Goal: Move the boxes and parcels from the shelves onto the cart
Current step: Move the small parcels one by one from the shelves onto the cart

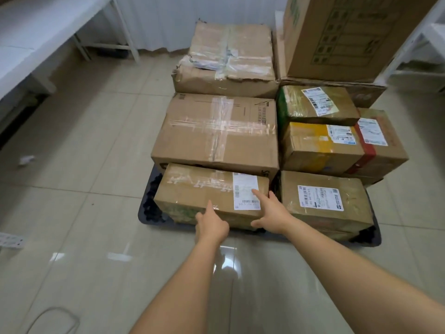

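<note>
Floor was glossy beige tile [96,131], glare patch near bottom centre. White table [36,32] stood at upper left, its legs near the back wall [168,18]. Scrap of white paper [26,160] lay on the tiles at left. Grey cable loop [55,317] lay bottom left. White perforated metal strip [9,239] poked in at left edge.

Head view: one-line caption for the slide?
Both hands, left and right, rest straight-fingered on a labelled box at the front of a box-laden cart.

Dark cart [375,239] (on tiled floor [84,165]) carries taped boxes [216,131].
</note>
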